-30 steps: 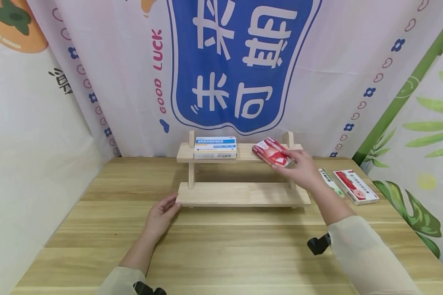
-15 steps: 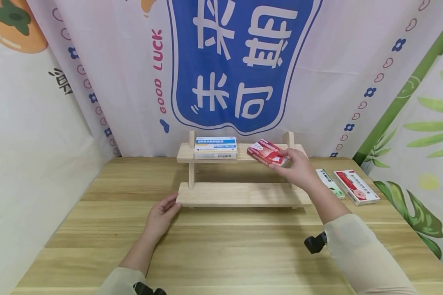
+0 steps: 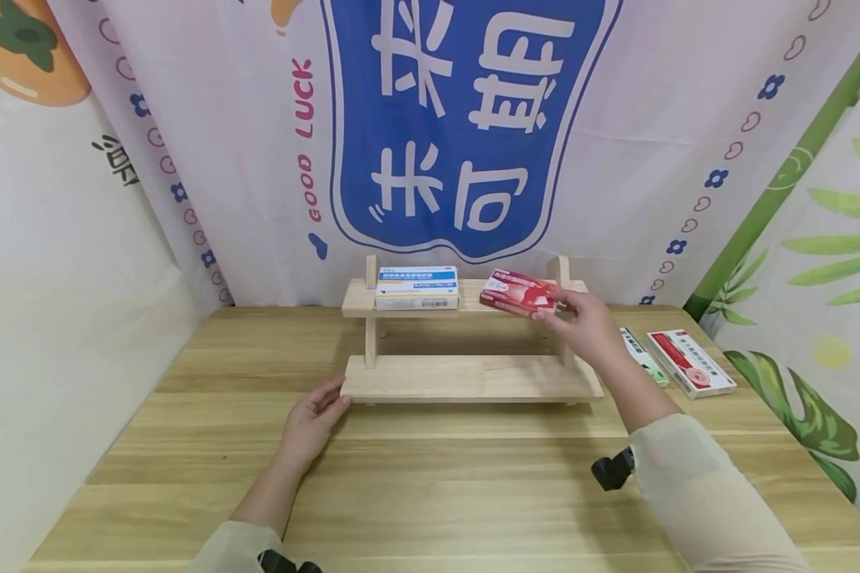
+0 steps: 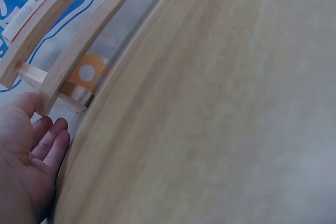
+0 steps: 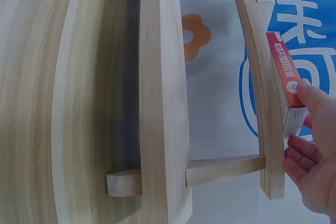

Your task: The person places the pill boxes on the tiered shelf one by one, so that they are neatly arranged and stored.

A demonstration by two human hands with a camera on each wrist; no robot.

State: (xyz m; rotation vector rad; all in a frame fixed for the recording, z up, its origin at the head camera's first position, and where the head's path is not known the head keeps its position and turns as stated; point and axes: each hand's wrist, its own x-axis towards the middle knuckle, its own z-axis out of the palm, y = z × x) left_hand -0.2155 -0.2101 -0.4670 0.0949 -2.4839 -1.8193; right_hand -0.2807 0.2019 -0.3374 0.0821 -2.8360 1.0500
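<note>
Now the right hand [image 3: 592, 328] pinches the red box [image 3: 510, 292], turned straighter at the upper shelf [image 3: 471, 294], seemingly nearer squared up; the left hand [image 3: 310, 422] loosely grips the lower shelf [image 3: 466, 376].

Rack [image 3: 473, 378] on table [image 3: 473, 485] — two boxes [image 3: 691, 362] to its right

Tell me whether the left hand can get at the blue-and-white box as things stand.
Probably yes. The blue-and-white box lies uncovered on the upper shelf, towards the left hand's side, its front unobstructed, though that hand, touching the lower shelf's end, would first have to move off it.
</note>
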